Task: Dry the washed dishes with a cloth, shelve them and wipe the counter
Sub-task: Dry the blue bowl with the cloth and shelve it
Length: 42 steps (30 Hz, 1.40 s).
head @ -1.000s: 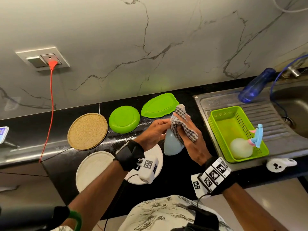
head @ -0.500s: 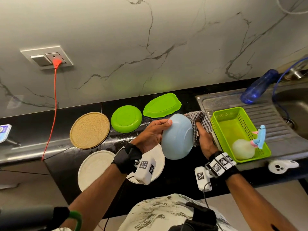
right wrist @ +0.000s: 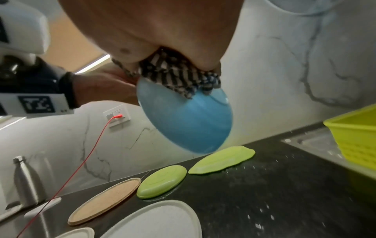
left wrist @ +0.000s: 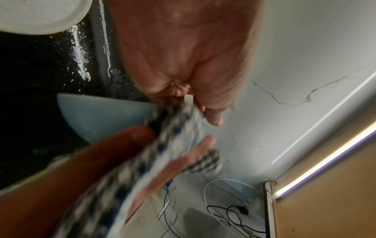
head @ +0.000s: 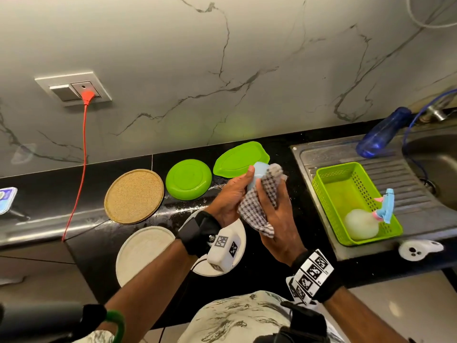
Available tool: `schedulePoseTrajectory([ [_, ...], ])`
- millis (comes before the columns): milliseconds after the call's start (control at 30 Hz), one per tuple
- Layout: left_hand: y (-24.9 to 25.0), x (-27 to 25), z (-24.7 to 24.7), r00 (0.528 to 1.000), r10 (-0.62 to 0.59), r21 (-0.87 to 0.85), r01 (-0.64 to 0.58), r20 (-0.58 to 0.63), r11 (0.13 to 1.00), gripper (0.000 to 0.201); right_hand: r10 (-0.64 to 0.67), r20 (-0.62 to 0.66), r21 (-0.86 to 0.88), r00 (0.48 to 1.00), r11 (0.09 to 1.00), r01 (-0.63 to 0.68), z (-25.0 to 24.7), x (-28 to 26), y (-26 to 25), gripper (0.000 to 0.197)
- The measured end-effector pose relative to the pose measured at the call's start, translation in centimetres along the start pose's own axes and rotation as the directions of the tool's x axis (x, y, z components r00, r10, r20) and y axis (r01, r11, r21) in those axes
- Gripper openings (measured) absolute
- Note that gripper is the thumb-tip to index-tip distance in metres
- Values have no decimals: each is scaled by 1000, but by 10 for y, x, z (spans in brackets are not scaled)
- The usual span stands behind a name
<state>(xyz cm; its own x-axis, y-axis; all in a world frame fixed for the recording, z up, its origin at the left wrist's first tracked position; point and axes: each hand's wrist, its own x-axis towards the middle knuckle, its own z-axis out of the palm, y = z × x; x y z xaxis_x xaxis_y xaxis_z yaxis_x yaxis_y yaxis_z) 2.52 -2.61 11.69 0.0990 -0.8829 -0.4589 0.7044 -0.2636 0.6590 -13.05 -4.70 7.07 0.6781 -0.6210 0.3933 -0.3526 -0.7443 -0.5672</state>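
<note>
The left hand [head: 228, 198] grips the light blue bowl [right wrist: 186, 119] by its rim, fingers curled around the edge. The right hand [head: 278, 220] presses a checked cloth [head: 262, 204] against the bowl, fingers curled over the cloth and holding it. The bowl is up in the air above the black counter [head: 267, 258], tipped on its side, near the middle of the head view.

The bowl may be wet and smooth, so it could slip from the left hand if the right hand rubs too hard. It would then drop on the hard counter or on the white plate [head: 237, 241] just below the left wrist. A loose corner of cloth hangs down and might drag through the water drops [head: 173, 206] on the counter and get wetter.

At 11 o'clock from the hands sits a round green plate [head: 188, 179]. At 12 o'clock lies a leaf-shaped green plate [head: 235, 157], just behind the bowl. At 9 o'clock rests a cork mat [head: 134, 196], and at 8 o'clock another white plate [head: 143, 251]. At 3 o'clock a green basket [head: 329, 184] stands on the sink's draining board [head: 405, 179], with something pale inside. These plates crowd the counter, so wiping it looks hard until they are put away. A red cable [head: 80, 169] hangs from the wall plug, well apart from the wet patch.
</note>
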Motion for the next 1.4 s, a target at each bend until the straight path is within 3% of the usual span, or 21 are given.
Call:
schedulePoseTrajectory([
  [100, -3, -2, 3, 999, -33, -9, 33, 41, 999, 64, -79, 97, -173, 992, 980, 95, -7, 11, -3, 68],
  [233, 0, -6, 4, 995, -61, -26, 63, 82, 998, 71, -15, 119, -218, 993, 975, 41, -14, 29, 5, 71],
  [333, -1, -10, 5, 989, -50, 116, 34, 136, 993, 72, 52, 41, -65, 998, 997, -49, -19, 49, 16, 55],
  [400, -1, -13, 3, 990, -35, 226, 4, 137, 974, 64, 177, -1, 220, 984, 960, -172, -22, 59, 23, 43],
  [500, -1, -13, -4, 988, 27, 333, -76, 150, 940, 52, 415, 162, 491, 895, 753, -438, -28, 64, 30, 42],
  [600, 3, -16, -11, 992, 29, 311, -66, 125, 948, 40, 531, 301, 489, 792, 627, -606, -29, 59, 39, 70],
  [667, 6, -17, -11, 991, 14, 243, -47, 134, 969, 43, 609, 354, 508, 709, 511, -693, -21, 50, 53, 90],
  [733, 7, -16, -13, 993, 22, 185, -44, 119, 982, 51, 664, 446, 547, 601, 329, -769, -10, 40, 68, 94],
  [767, 8, -16, -12, 994, 26, 171, -44, 108, 984, 54, 663, 474, 554, 579, 287, -782, -9, 36, 68, 89],
  [800, 9, -15, -12, 995, 29, 160, -44, 92, 986, 56, 652, 474, 562, 592, 293, -773, -14, 35, 56, 79],
  [833, 10, -13, -13, 997, 30, 156, -42, 78, 987, 56, 644, 437, 554, 628, 357, -752, -20, 34, 44, 64],
  [900, 12, -9, -12, 998, 34, 157, -40, 45, 987, 48, 569, 305, 568, 764, 535, -625, -31, 38, 16, 44],
  [967, 12, -6, -11, 998, 38, 166, -45, 43, 985, 33, 392, 225, 581, 892, 681, -445, -35, 43, 3, 52],
  [1033, 12, -6, -11, 997, 41, 191, -51, 57, 980, 29, 306, 187, 546, 933, 758, -358, -35, 53, 2, 52],
  [1100, 11, -9, -10, 995, 38, 191, -56, 96, 980, 41, 345, 134, 560, 929, 747, -358, -36, 66, 9, 50],
  [1167, 10, -13, -9, 993, 35, 184, -56, 112, 981, 51, 412, 103, 609, 905, 693, -385, -39, 78, 22, 52],
  [1233, 12, -17, -9, 993, 44, 170, -62, 111, 983, 47, 450, 127, 673, 884, 616, -410, -36, 85, 43, 52],
  [1333, 13, -20, -12, 996, 47, 45, -50, 70, 998, 41, 608, 337, 747, 718, 291, -598, -30, 74, 61, 68],
  [1400, 14, -15, -16, 999, 39, -56, -39, -5, 998, 47, 652, 399, 777, 645, 133, -615, -19, 56, 63, 72],
])
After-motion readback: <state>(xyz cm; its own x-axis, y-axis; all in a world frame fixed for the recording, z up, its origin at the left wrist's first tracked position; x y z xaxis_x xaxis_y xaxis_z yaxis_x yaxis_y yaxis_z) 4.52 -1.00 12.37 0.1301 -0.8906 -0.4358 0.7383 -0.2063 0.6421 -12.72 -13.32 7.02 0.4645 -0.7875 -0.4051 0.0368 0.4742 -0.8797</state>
